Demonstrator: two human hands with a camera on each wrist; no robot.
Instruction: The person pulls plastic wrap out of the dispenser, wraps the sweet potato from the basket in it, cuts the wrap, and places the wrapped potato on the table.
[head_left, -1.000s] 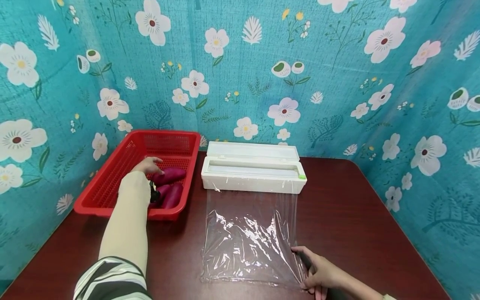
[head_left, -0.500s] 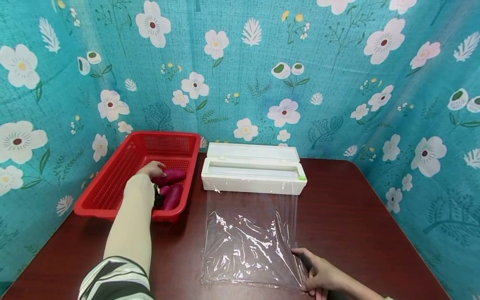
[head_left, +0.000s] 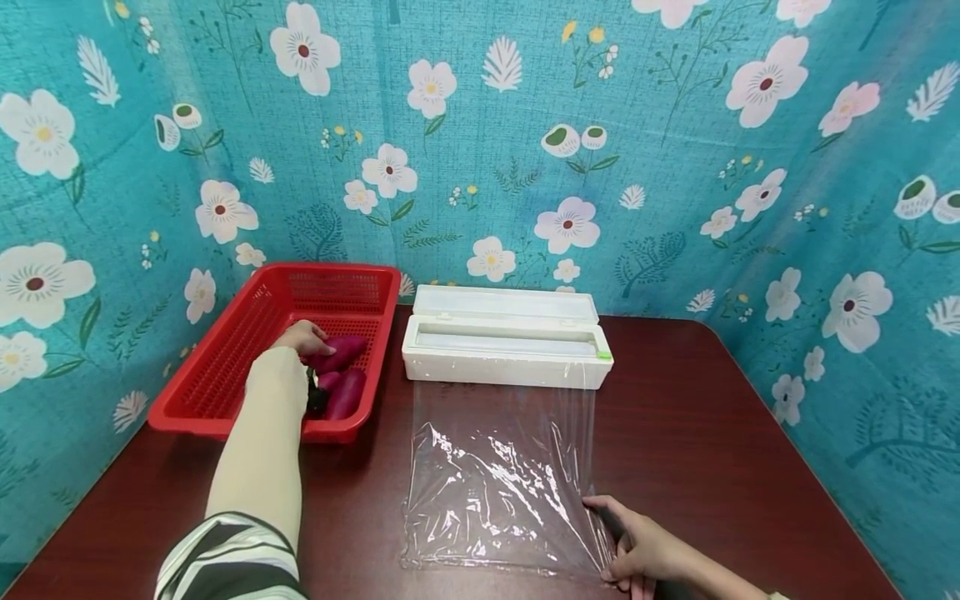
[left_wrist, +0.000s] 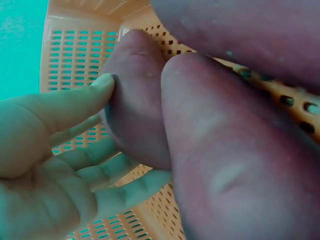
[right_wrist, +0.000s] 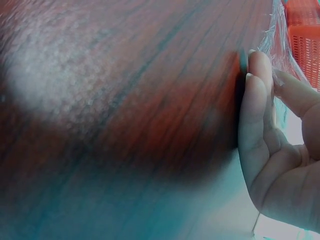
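In the head view my left hand reaches into the red basket and grips a purple sweet potato. The left wrist view shows the thumb on the near side of that sweet potato, the other fingers behind and under it. More sweet potatoes lie beside it. At the lower right my right hand pinches the near right corner of a clear sheet of cling film. This film runs over the table from a white cling film box with its lid raised. The right wrist view shows the film between thumb and fingers.
The dark red wooden table carries the basket at left and the box at back centre. A blue flowered cloth surrounds the table at the back and sides. A green piece sits at the box's right end.
My left hand has moved slightly right and closed on the sweet potato, which has tilted a little in the basket. The right hand and the film stay in place.
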